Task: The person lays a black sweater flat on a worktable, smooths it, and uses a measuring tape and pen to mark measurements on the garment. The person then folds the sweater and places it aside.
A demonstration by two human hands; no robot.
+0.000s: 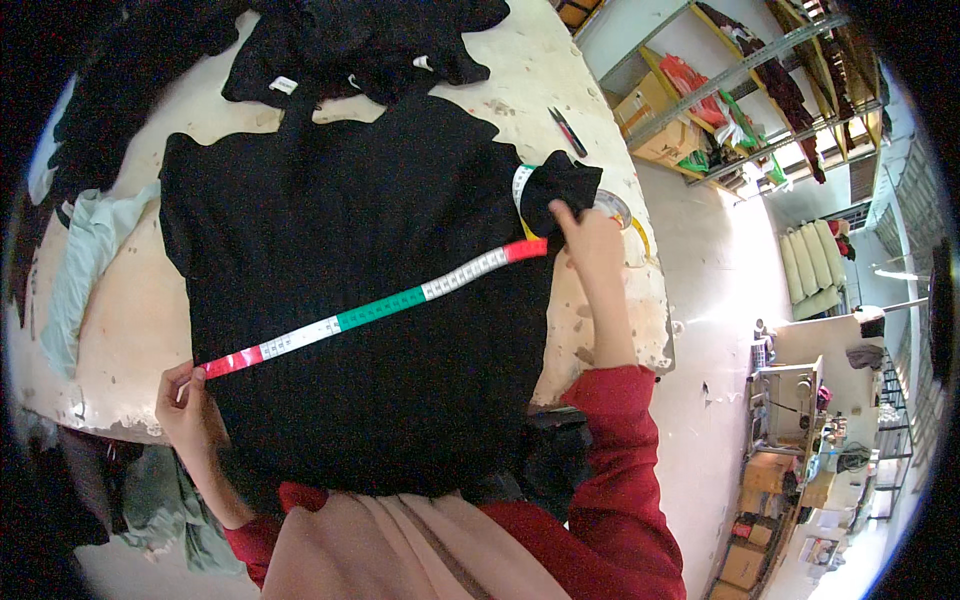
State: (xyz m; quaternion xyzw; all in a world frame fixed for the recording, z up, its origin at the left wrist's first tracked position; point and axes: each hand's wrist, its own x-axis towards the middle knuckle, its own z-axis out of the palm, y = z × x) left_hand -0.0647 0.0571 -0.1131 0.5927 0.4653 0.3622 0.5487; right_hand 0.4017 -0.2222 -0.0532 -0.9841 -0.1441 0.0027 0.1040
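A black ribbed garment (370, 380) lies spread on the table in front of me. Across it, slanting up to the right, runs a tape measure (380, 308) with red, white and green sections. At the garment's left edge, my left hand (188, 402) pinches the tape's red end between thumb and fingers. On the right, my right hand (590, 245) grips a bunched black sleeve end (562, 185), its fingers partly hidden by the cloth. More tape loops beside that sleeve, and a coiled part (612, 208) lies just beyond the hand.
A dark pen (568, 132) lies near the table's (110, 300) right side. More black garments (350, 45) with white labels are heaped at the far end. Pale green cloth (95, 270) lies at the left. Shelves (690, 90) with boxes and bags stand beyond the right edge.
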